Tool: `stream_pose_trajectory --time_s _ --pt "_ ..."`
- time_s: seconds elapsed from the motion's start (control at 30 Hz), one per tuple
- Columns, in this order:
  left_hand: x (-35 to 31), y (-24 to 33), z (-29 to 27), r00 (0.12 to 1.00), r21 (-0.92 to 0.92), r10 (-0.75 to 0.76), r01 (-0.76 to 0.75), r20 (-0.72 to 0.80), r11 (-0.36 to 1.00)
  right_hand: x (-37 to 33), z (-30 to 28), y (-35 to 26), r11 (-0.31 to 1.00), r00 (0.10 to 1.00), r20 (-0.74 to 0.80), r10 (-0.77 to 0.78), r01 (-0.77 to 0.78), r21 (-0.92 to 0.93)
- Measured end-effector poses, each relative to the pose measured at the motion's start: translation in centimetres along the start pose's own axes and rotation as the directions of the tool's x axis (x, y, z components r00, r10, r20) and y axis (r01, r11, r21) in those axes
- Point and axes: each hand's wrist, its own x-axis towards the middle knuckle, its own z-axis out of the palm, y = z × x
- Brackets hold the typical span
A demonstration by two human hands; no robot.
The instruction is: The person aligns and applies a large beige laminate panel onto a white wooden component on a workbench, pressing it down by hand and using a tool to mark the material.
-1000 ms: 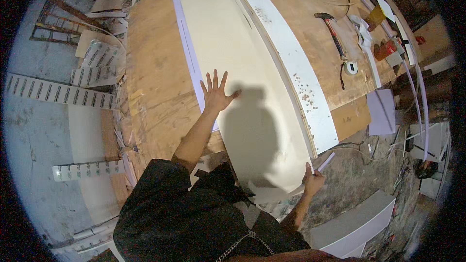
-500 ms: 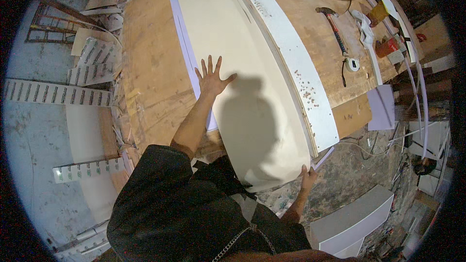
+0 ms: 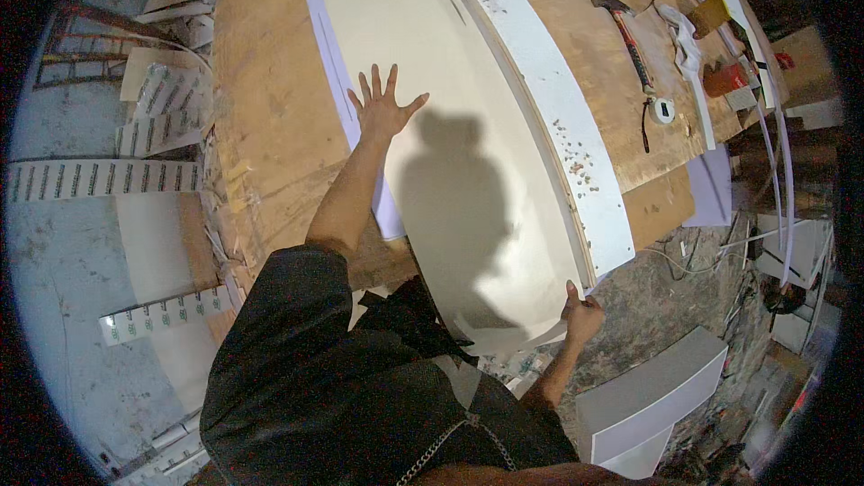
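A long cream sheet (image 3: 378,18) lies on the wooden table, its near end reaching toward my body and curving slightly. My left hand (image 3: 383,115) rests on it by the left edge, palm down with fingers spread. At the near right corner my right hand (image 3: 583,317) is closed on the sheet's edge, thumb uppermost and the other fingers partly hidden. Along the right side of the sheet runs a curved white board (image 3: 576,130) with a wooden edge and brown specks. A pale lilac strip (image 3: 335,63) shows along the sheet's left edge.
On the brown tabletop (image 3: 261,117) to the right lie a hammer (image 3: 633,49), a tape measure (image 3: 662,111) and a white cloth (image 3: 679,40). A curved grey-and-white panel (image 3: 661,387) is on the floor at right. Printed sheets (image 3: 103,177) and offcuts lie at left.
My left hand has slid farther up the cream sheet, fingers still spread. My right hand has shifted slightly up and right along the corner, nearer the white board's end.
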Motion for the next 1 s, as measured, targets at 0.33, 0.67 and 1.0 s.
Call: stream_pose_trajectory --time_s 0.33,0.67,1.0 --pt "3.5 -1.6 -0.7 0.999 0.006 -0.044 0.044 0.017 0.999 1.0 4.5 2.2 0.934 0.962 -0.094 -0.258 0.273 0.231" --pt "6.2 -1.2 0.0 0.996 -0.02 -0.077 0.078 0.035 0.997 1.1 3.4 10.6 0.94 0.99 0.027 -0.141 0.125 0.317" --pt "11.6 -3.7 0.1 0.994 0.012 -0.105 0.104 0.031 0.994 -0.3 1.6 -2.0 0.958 0.993 0.073 0.09 -0.107 0.265"
